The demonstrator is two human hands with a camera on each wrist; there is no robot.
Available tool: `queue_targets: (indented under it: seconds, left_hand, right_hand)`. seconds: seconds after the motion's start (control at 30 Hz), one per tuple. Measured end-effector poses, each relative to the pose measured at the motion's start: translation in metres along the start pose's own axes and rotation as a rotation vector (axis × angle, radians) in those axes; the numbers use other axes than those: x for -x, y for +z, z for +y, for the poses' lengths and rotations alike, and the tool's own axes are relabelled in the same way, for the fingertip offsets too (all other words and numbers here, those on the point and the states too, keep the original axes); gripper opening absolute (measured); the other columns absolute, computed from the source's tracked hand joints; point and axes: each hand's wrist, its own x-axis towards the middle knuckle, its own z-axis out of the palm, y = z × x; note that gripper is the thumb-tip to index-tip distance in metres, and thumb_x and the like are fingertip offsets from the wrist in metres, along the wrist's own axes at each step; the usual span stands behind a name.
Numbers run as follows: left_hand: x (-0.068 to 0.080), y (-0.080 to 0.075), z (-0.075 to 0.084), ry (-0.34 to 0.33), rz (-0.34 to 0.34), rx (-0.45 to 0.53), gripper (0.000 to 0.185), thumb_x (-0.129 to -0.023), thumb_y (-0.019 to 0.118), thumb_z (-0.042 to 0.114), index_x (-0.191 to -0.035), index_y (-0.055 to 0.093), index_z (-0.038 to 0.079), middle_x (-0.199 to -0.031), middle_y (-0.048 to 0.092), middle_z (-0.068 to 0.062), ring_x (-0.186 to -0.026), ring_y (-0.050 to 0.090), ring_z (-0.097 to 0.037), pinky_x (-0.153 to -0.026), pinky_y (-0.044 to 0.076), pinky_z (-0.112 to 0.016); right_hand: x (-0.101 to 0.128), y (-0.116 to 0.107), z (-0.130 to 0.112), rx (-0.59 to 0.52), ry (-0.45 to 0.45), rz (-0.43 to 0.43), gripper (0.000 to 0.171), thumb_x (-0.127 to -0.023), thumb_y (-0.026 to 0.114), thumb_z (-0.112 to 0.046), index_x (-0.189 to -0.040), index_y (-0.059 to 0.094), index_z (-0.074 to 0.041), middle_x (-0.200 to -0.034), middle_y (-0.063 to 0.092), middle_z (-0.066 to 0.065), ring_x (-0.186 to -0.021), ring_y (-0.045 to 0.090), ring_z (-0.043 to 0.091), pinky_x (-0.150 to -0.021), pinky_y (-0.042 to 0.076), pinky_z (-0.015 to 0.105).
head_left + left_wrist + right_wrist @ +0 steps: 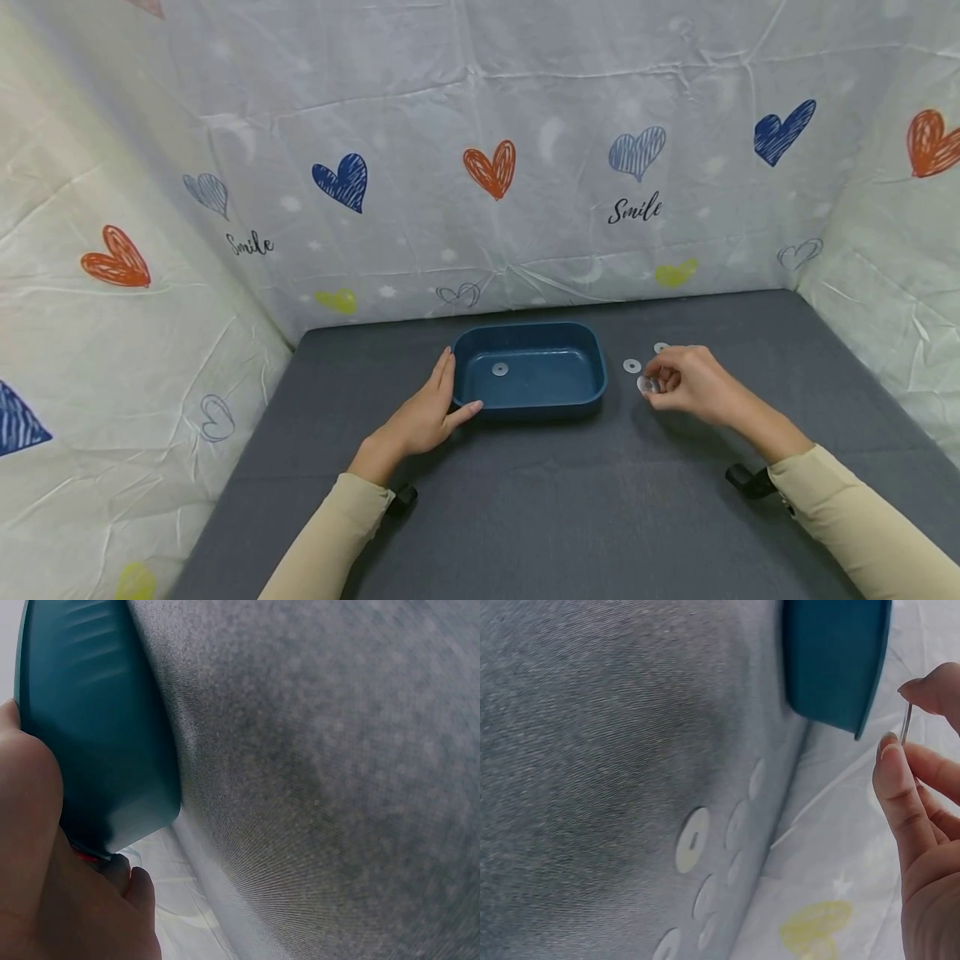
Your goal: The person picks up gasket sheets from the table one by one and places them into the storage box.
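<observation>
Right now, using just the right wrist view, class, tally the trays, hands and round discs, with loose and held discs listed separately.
Blue tray: 1
Right hand: 1
Pale discs lying on the table: 7, one cut off by the picture's lower edge
Held disc, seen edge-on: 1
Total: 10

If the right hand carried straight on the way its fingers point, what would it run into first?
Probably the blue tray, at its nearer end, though the right hand seems raised and might pass over it; depth is unclear.
</observation>
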Motion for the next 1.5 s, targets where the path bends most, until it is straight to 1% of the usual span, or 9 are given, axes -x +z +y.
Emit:
queue_targets:
  seconds: [0.13, 0.2, 0.23, 0.5, 0.63, 0.9, 1.2, 1.5]
  left_hand:
    - [0.001, 0.000, -0.001, -0.007, -0.003, 0.004, 0.105, -0.100, 0.043, 0.069, -0.163, -0.006, 0.001, -0.171, -0.013, -0.016, -0.156, 0.012, -0.034, -0.122, 0.024, -0.052]
    - [0.001, 0.000, -0.001, -0.005, -0.001, 0.000, 0.105, -0.100, 0.042, 0.070, -0.163, -0.006, 0.001, -0.171, -0.012, -0.016, -0.156, 0.011, -0.034, -0.122, 0.024, -0.052]
    - [0.001, 0.000, -0.002, -0.006, -0.001, -0.002, 0.105, -0.100, 0.042, 0.070, -0.163, -0.006, 0.001, -0.171, -0.012, -0.016, -0.156, 0.012, -0.034, -0.122, 0.024, -0.052]
    - [0.000, 0.001, -0.003, -0.003, -0.002, -0.011, 0.105, -0.100, 0.042, 0.071, -0.163, -0.006, 0.001, -0.171, -0.012, -0.017, -0.156, 0.011, -0.035, -0.122, 0.024, -0.052]
    - [0.000, 0.001, -0.003, 0.004, -0.003, -0.015, 0.105, -0.100, 0.041, 0.071, -0.163, -0.006, 0.001, -0.171, -0.012, -0.016, -0.156, 0.010, -0.034, -0.122, 0.023, -0.052]
    - [0.000, -0.001, -0.001, 0.008, -0.004, -0.027, 0.103, -0.100, 0.041, 0.070, -0.163, -0.003, 0.001, -0.171, -0.011, -0.016, -0.156, 0.012, -0.033, -0.122, 0.024, -0.052]
    - [-0.001, -0.001, 0.000, -0.003, 0.005, -0.045, 0.103, -0.100, 0.042, 0.071, -0.164, -0.002, 0.003, -0.171, -0.015, -0.011, -0.156, 0.014, -0.034, -0.121, 0.026, -0.052]
    - [0.000, 0.002, -0.003, 0.005, 0.021, -0.046, 0.103, -0.099, 0.041, 0.072, -0.164, -0.002, 0.004, -0.171, -0.012, -0.011, -0.156, 0.014, -0.033, -0.121, 0.026, -0.052]
  right_hand:
    - [-0.003, 0.000, -0.004, -0.012, -0.014, 0.013, 0.018, -0.079, 0.084, -0.001, -0.088, 0.074, -0.012, -0.075, 0.061, -0.007, -0.063, 0.056, 0.002, -0.066, 0.056, 0.031]
    - [-0.004, 0.000, -0.006, -0.026, -0.009, 0.010, 0.018, -0.079, 0.084, -0.001, -0.089, 0.074, -0.012, -0.077, 0.062, -0.005, -0.064, 0.056, 0.003, -0.059, 0.053, 0.027]
    - [-0.005, 0.000, -0.007, -0.031, -0.007, 0.009, 0.017, -0.079, 0.084, -0.001, -0.089, 0.074, -0.011, -0.078, 0.062, -0.005, -0.065, 0.057, 0.003, -0.059, 0.053, 0.027]
    - [-0.015, 0.000, -0.015, -0.059, -0.004, 0.006, 0.018, -0.080, 0.084, -0.002, -0.092, 0.074, -0.010, -0.084, 0.066, -0.002, -0.069, 0.060, 0.005, -0.062, 0.055, 0.026]
    - [-0.023, 0.001, -0.021, -0.047, 0.004, 0.002, 0.017, -0.080, 0.084, -0.004, -0.092, 0.074, -0.011, -0.084, 0.066, -0.003, -0.069, 0.060, 0.005, -0.063, 0.055, 0.026]
    - [-0.038, 0.008, -0.029, -0.063, -0.047, -0.004, 0.016, -0.082, 0.083, -0.003, -0.093, 0.073, -0.007, -0.085, 0.067, -0.001, -0.069, 0.061, 0.006, -0.063, 0.056, 0.026]
    - [-0.048, 0.014, -0.037, -0.087, -0.078, -0.013, 0.013, -0.083, 0.082, -0.006, -0.092, 0.073, -0.008, -0.085, 0.067, -0.001, -0.070, 0.062, 0.006, -0.064, 0.056, 0.027]
    - [-0.056, 0.020, -0.044, -0.094, -0.087, -0.023, 0.013, -0.083, 0.082, -0.006, -0.093, 0.074, -0.007, -0.085, 0.068, -0.001, -0.071, 0.063, 0.006, -0.065, 0.056, 0.027]
